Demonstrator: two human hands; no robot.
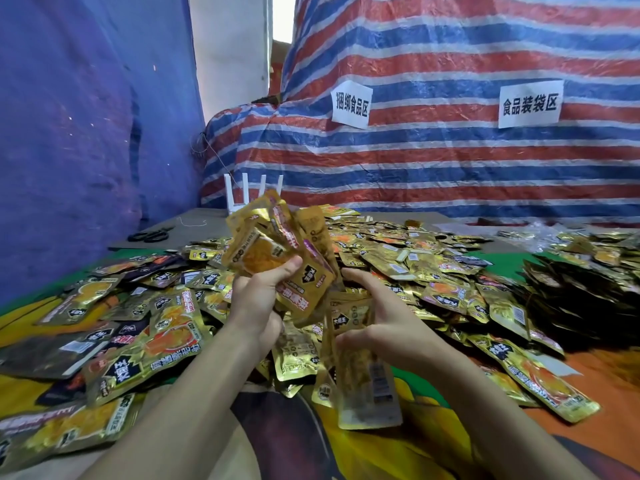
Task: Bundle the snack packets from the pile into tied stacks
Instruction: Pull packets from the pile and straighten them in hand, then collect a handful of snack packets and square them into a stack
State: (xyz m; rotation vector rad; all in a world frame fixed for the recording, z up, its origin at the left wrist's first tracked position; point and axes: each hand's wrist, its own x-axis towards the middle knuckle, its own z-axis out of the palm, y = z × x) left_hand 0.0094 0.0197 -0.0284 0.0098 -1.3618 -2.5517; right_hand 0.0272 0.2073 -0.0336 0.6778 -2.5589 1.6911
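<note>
Bunch [273, 237] of packets fanned upright over pile's [415, 265] near edge, left grip [258, 299] clamped round its lower end. Right grip [374, 317] just beside, rightward, pinching a packet [367, 386] by its top, long axis hanging down. Merge looks like a short leftward move.

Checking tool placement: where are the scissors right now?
Head view, far left: the scissors lie on the brown board beyond the packet pile, left of the white rack.

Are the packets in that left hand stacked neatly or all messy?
Messy: the packets in the left hand fan out at different angles, not squared.
</note>
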